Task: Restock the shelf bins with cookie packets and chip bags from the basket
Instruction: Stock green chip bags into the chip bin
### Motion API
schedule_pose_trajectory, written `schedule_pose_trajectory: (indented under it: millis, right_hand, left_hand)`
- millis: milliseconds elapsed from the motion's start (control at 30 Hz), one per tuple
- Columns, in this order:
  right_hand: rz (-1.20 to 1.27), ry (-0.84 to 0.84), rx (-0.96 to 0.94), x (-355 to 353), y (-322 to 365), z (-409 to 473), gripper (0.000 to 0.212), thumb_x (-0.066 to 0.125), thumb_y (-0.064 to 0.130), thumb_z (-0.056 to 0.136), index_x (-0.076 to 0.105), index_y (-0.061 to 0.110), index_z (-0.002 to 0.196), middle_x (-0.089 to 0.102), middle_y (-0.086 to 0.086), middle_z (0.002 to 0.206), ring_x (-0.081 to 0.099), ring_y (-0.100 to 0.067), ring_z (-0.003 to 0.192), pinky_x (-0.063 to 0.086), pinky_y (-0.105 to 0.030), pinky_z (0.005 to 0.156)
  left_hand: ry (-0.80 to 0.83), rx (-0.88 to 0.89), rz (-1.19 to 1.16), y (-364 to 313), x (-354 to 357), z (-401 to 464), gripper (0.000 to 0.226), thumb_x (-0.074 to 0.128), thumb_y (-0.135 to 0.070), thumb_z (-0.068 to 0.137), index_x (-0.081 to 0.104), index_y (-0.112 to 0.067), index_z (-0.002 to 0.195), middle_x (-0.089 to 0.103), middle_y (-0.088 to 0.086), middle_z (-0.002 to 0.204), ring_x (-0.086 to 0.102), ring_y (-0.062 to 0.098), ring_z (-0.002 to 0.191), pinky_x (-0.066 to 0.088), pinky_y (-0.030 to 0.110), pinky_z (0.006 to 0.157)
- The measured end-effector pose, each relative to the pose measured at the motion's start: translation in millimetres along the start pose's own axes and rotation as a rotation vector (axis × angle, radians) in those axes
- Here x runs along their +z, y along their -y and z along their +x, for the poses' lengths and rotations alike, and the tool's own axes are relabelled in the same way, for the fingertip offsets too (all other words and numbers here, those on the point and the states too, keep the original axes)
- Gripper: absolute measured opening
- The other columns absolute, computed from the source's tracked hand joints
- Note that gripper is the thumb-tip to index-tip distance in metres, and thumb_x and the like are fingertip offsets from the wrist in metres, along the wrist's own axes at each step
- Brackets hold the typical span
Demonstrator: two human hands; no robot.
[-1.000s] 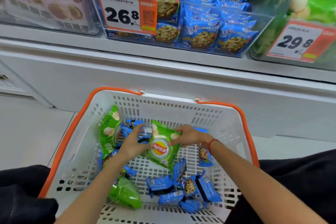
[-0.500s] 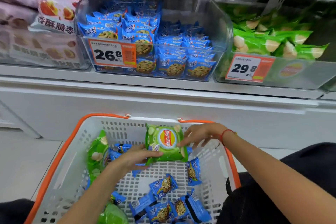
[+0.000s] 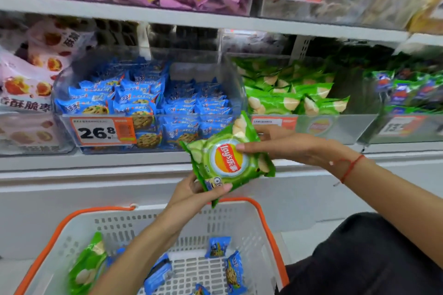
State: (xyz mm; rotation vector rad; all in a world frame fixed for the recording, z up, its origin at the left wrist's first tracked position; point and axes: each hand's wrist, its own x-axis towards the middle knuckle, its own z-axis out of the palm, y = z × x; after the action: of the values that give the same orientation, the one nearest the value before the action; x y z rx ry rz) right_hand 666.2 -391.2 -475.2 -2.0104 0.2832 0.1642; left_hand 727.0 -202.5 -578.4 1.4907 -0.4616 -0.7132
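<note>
We hold the green chip bag (image 3: pixel 227 158) up in front of the shelf, above the basket (image 3: pixel 271 230) and just below the clear bin of chip bags (image 3: pixel 335 127). Our left hand (image 3: pixel 191 195) pinches its near lower corner, thumb curled over the front; our right hand (image 3: pixel 285 145) grips its right edge, fingers (image 3: pixel 242 147) laid over the logo. We judge it light, puffy, slippery and crushable, so the sealed edges are the place to hold. Left of that bin, the cookie bin (image 3: pixel 153 146) is packed with blue cookie packets (image 3: pixel 143 108). The basket keeps another green bag (image 3: pixel 86 268) and several blue packets (image 3: pixel 233 270).
</note>
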Motion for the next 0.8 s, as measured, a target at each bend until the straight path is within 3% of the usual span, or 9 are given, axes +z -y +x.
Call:
schedule_pose_trajectory:
  millis: [167, 267, 367, 433, 500, 533, 600, 667, 800]
  right_hand:
    - [-0.051, -0.393, -0.139, -41.1, 2.1, -29.2, 0.058, 0.067, 0.056, 0.065, 0.062, 0.018, 0.107, 0.073, -0.010, 0.085, 0.055, -0.012, 0.046, 0.044, -0.023, 0.046]
    - [0.024, -0.577, -0.102, -70.0, -7.9, -40.9, 0.064, 0.062, 0.062, 0.071, 0.064, 0.007, 0.103, 0.065, -0.022, 0.066, 0.050, -0.011, 0.042, 0.043, -0.024, 0.052]
    - [0.170, -0.603, -0.009, -94.1, -18.4, -52.0, 0.063, 0.060, 0.053, 0.081, 0.063, -0.005, 0.105, 0.047, -0.011, 0.045, 0.049, -0.009, 0.044, 0.044, -0.015, 0.054]
    - [0.255, -0.595, -0.002, -104.7, -21.3, -60.0, 0.060, 0.060, 0.052, 0.080, 0.065, -0.002, 0.106, 0.050, -0.023, 0.056, 0.048, -0.008, 0.042, 0.042, -0.013, 0.047]
    - [0.280, -0.547, -0.011, -113.8, -24.0, -67.5, 0.052, 0.061, 0.051, 0.078, 0.066, 0.012, 0.113, 0.059, -0.035, 0.086, 0.047, -0.009, 0.039, 0.040, -0.014, 0.042]
    - [0.281, -0.515, -0.019, -118.5, -26.4, -70.8, 0.051, 0.063, 0.049, 0.076, 0.063, 0.020, 0.118, 0.065, -0.027, 0.096, 0.048, -0.010, 0.040, 0.041, -0.015, 0.041]
    - [0.291, -0.498, -0.026, -130.1, -32.5, -76.8, 0.068, 0.080, 0.036, 0.065, 0.053, 0.023, 0.126, 0.072, -0.005, 0.097, 0.060, -0.011, 0.050, 0.043, -0.017, 0.040]
    - [0.287, -0.552, -0.030, -141.9, -38.5, -84.5, 0.074, 0.082, 0.026, 0.057, 0.052, 0.020, 0.124, 0.073, 0.002, 0.093, 0.067, -0.011, 0.061, 0.047, -0.020, 0.040]
    - [0.290, -0.777, -0.105, -166.9, -47.0, -105.5, 0.074, 0.088, 0.050, 0.039, 0.066, 0.024, 0.104, 0.073, -0.004, 0.083, 0.050, -0.012, 0.040, 0.042, -0.024, 0.043]
  left_hand:
    - [0.016, 0.263, 0.154, -54.5, 40.1, 33.2, 0.043, 0.081, -0.012, 0.069, 0.063, -0.017, 0.109, 0.072, -0.007, 0.100, 0.065, -0.004, 0.089, 0.045, 0.006, 0.073]
    - [0.016, 0.370, 0.198, -84.2, 60.5, 53.4, 0.050, 0.080, -0.021, 0.068, 0.060, -0.016, 0.113, 0.068, -0.009, 0.102, 0.063, -0.002, 0.089, 0.044, 0.004, 0.074]
    - [0.057, 0.330, 0.217, -110.3, 80.1, 70.7, 0.044, 0.069, -0.030, 0.081, 0.054, -0.020, 0.121, 0.064, -0.010, 0.099, 0.057, -0.009, 0.085, 0.046, 0.005, 0.068]
    - [0.073, 0.328, 0.285, -118.7, 90.9, 85.1, 0.047, 0.070, -0.033, 0.080, 0.057, -0.018, 0.122, 0.066, -0.003, 0.104, 0.060, -0.002, 0.088, 0.047, 0.012, 0.075]
    - [0.080, 0.358, 0.327, -122.4, 103.2, 95.3, 0.040, 0.075, -0.028, 0.077, 0.062, -0.019, 0.114, 0.067, -0.002, 0.100, 0.063, 0.002, 0.086, 0.049, 0.018, 0.080]
    - [0.098, 0.382, 0.356, -122.0, 108.6, 99.1, 0.031, 0.076, -0.026, 0.077, 0.063, -0.025, 0.105, 0.066, -0.006, 0.097, 0.064, -0.001, 0.080, 0.051, 0.019, 0.080]
    - [0.135, 0.451, 0.443, -121.0, 119.9, 105.2, 0.028, 0.078, -0.027, 0.075, 0.058, -0.038, 0.091, 0.065, -0.013, 0.094, 0.065, -0.003, 0.072, 0.055, 0.024, 0.080]
    - [0.135, 0.547, 0.523, -121.6, 130.4, 110.0, 0.029, 0.079, -0.037, 0.072, 0.059, -0.040, 0.092, 0.064, -0.017, 0.093, 0.066, -0.002, 0.077, 0.056, 0.033, 0.082]
    - [0.032, 0.763, 0.768, -142.1, 142.5, 121.1, 0.041, 0.061, -0.063, 0.075, 0.066, -0.036, 0.106, 0.065, -0.026, 0.089, 0.060, -0.007, 0.085, 0.052, 0.028, 0.074]
